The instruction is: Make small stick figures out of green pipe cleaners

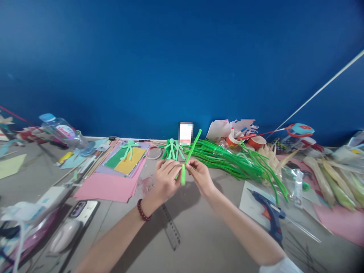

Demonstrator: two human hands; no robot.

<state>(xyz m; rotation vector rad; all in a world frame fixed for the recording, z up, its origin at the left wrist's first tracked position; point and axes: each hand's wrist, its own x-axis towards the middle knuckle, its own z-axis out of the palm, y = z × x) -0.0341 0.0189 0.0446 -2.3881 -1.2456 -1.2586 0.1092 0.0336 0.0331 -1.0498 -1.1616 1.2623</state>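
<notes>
You're wearing a dark red beaded bracelet [143, 211] on your left wrist, round glossy beads strung close together. Both forearms are showing bare, no watch or rings that I can make out. On your right arm a bit of white sleeve [280, 265] is peeking in at the bottom edge.

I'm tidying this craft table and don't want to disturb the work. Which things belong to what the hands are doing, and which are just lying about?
In use:
left hand and right hand, both pinching one green pipe cleaner
pile of green pipe cleaners
finished green figures

Lying about:
glue gun
ruler
pink paper
plastic bottle
phone
</notes>
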